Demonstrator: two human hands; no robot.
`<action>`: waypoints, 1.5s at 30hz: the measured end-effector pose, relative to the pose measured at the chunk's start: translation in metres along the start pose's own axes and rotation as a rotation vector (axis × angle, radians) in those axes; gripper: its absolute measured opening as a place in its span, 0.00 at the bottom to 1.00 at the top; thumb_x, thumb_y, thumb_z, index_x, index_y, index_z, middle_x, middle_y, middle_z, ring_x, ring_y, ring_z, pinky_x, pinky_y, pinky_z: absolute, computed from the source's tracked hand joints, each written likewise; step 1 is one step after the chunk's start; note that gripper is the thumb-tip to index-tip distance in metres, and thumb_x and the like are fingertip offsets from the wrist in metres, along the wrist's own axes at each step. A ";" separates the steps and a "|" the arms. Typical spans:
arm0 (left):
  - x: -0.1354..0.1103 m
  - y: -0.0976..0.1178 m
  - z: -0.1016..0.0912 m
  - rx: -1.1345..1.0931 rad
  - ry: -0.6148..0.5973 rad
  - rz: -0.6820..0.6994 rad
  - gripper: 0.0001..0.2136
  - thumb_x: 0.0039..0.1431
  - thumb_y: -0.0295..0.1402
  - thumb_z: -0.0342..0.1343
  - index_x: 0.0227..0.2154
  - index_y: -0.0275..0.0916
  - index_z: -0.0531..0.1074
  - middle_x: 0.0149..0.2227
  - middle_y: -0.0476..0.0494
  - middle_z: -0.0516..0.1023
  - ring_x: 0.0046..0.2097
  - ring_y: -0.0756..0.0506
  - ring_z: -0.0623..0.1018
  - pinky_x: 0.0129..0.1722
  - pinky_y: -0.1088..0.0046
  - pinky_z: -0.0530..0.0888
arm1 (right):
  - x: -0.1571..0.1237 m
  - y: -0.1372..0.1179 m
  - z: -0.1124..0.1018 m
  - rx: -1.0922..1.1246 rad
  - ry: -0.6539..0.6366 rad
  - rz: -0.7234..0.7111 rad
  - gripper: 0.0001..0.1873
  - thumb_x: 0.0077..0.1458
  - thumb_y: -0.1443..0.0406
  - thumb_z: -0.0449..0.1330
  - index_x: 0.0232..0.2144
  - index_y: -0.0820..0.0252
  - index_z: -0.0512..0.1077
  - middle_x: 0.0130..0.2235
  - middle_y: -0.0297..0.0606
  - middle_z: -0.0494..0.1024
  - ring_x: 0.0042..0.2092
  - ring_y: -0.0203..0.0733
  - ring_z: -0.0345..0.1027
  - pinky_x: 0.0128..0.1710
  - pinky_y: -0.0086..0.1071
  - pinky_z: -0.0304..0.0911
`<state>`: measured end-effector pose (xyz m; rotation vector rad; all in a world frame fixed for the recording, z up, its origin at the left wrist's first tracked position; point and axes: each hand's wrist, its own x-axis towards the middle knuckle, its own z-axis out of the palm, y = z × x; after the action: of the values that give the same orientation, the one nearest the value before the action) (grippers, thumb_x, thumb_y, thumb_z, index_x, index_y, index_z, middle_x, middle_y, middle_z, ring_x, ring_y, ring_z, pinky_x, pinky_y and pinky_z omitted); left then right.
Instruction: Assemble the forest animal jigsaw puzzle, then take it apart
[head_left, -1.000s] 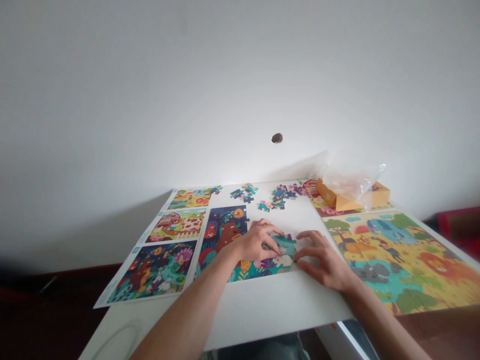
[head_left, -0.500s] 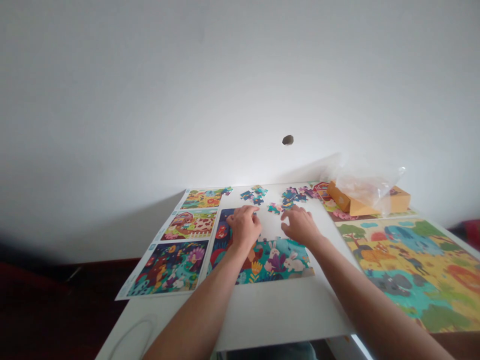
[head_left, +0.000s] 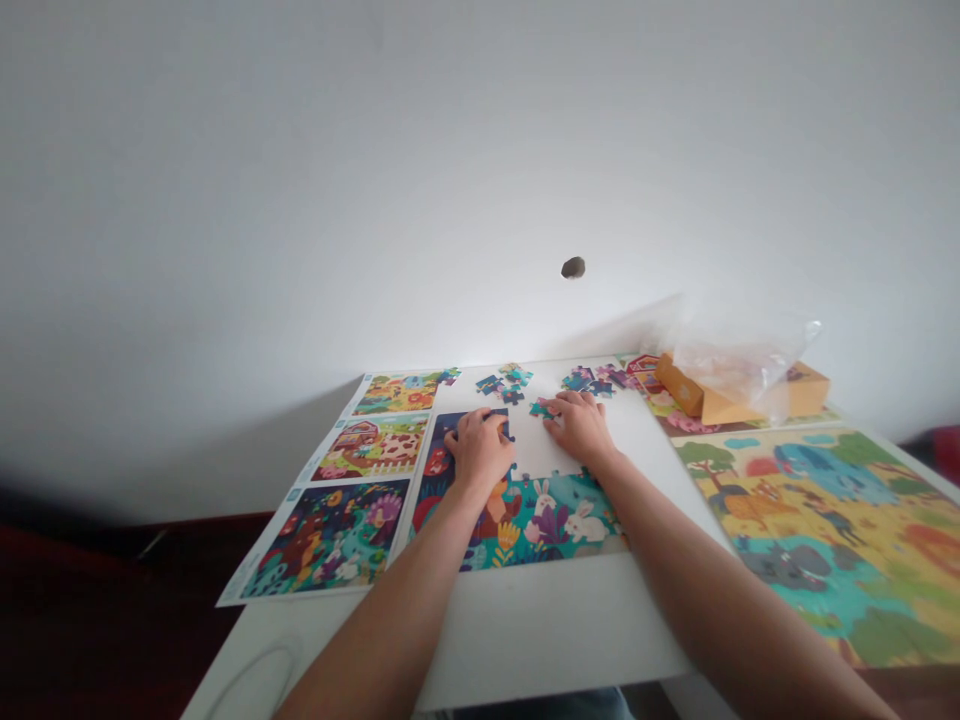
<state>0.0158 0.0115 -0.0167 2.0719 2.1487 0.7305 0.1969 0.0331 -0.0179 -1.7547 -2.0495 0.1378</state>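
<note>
A partly assembled puzzle (head_left: 555,520) with rabbits and flowers lies in the middle of the white table (head_left: 540,620). My left hand (head_left: 480,448) rests on its dark blue upper left part, fingers curled down; what is under them is hidden. My right hand (head_left: 579,428) lies just right of it over the bare gap at the puzzle's top. Its fingertips are closed on a loose teal puzzle piece (head_left: 537,408). More loose pieces (head_left: 504,381) lie scattered behind both hands, near the wall.
A printed sheet of three small pictures (head_left: 360,470) lies at the left. A large finished animal puzzle (head_left: 825,510) covers the right side. Behind it stands an orange box (head_left: 712,405) under a clear plastic bag (head_left: 742,355). The table's front edge is close to me.
Both hands have left the puzzle's lower part and moved away from me to its top edge. My right hand has reached the teal loose piece.
</note>
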 end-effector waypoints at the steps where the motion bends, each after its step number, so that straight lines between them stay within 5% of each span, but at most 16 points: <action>1: 0.000 0.000 0.000 -0.011 0.001 0.009 0.17 0.55 0.25 0.51 0.43 0.48 0.78 0.56 0.43 0.72 0.59 0.38 0.68 0.58 0.51 0.62 | 0.001 0.000 0.000 -0.002 0.000 0.006 0.18 0.59 0.59 0.57 0.51 0.47 0.74 0.54 0.40 0.72 0.55 0.52 0.58 0.51 0.45 0.53; 9: 0.002 -0.001 0.001 -0.084 0.011 0.062 0.10 0.57 0.31 0.56 0.39 0.47 0.79 0.53 0.43 0.76 0.57 0.37 0.70 0.57 0.51 0.62 | 0.003 0.000 0.005 0.107 0.047 -0.038 0.17 0.56 0.59 0.61 0.48 0.50 0.75 0.49 0.40 0.76 0.52 0.52 0.60 0.51 0.44 0.53; 17: 0.010 -0.004 0.005 -0.421 0.069 0.078 0.13 0.62 0.33 0.53 0.48 0.40 0.74 0.40 0.42 0.82 0.45 0.43 0.80 0.50 0.66 0.72 | -0.004 -0.015 -0.003 0.299 0.175 -0.316 0.20 0.58 0.56 0.61 0.51 0.55 0.70 0.48 0.42 0.74 0.51 0.49 0.62 0.53 0.40 0.54; 28: 0.012 -0.006 0.005 -0.659 0.162 0.148 0.10 0.64 0.33 0.50 0.44 0.41 0.74 0.46 0.43 0.81 0.47 0.45 0.79 0.50 0.69 0.74 | -0.006 -0.013 0.003 0.439 0.101 -0.344 0.22 0.63 0.61 0.55 0.58 0.53 0.66 0.40 0.37 0.78 0.44 0.43 0.68 0.50 0.36 0.58; 33: 0.012 -0.004 0.006 -0.691 0.163 0.128 0.10 0.63 0.35 0.52 0.43 0.40 0.73 0.45 0.42 0.81 0.45 0.45 0.80 0.47 0.70 0.74 | -0.004 -0.015 0.005 0.470 0.113 -0.262 0.16 0.62 0.61 0.56 0.51 0.54 0.71 0.36 0.35 0.80 0.42 0.42 0.70 0.49 0.35 0.59; 37: 0.010 -0.004 0.002 -0.500 0.146 0.006 0.11 0.65 0.36 0.50 0.45 0.42 0.73 0.38 0.44 0.83 0.43 0.44 0.80 0.47 0.67 0.72 | -0.001 -0.012 0.005 0.457 0.176 -0.097 0.13 0.62 0.61 0.55 0.48 0.56 0.70 0.35 0.36 0.81 0.41 0.42 0.71 0.47 0.34 0.60; 41: 0.009 -0.004 -0.003 -0.305 0.115 -0.139 0.12 0.64 0.30 0.49 0.46 0.44 0.73 0.41 0.45 0.82 0.47 0.41 0.78 0.49 0.61 0.68 | 0.003 -0.005 0.008 0.437 0.246 0.082 0.12 0.61 0.60 0.53 0.45 0.56 0.70 0.34 0.35 0.81 0.39 0.41 0.73 0.43 0.32 0.61; 45: 0.009 -0.005 -0.003 -0.242 0.067 -0.135 0.16 0.60 0.23 0.48 0.44 0.45 0.75 0.42 0.45 0.82 0.48 0.41 0.77 0.49 0.61 0.67 | 0.004 -0.001 0.011 0.393 0.239 0.140 0.12 0.60 0.60 0.54 0.44 0.56 0.71 0.33 0.34 0.81 0.36 0.40 0.73 0.39 0.30 0.60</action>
<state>0.0099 0.0190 -0.0137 1.7892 2.0882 0.9994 0.1911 0.0394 -0.0263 -1.5802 -1.6040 0.3325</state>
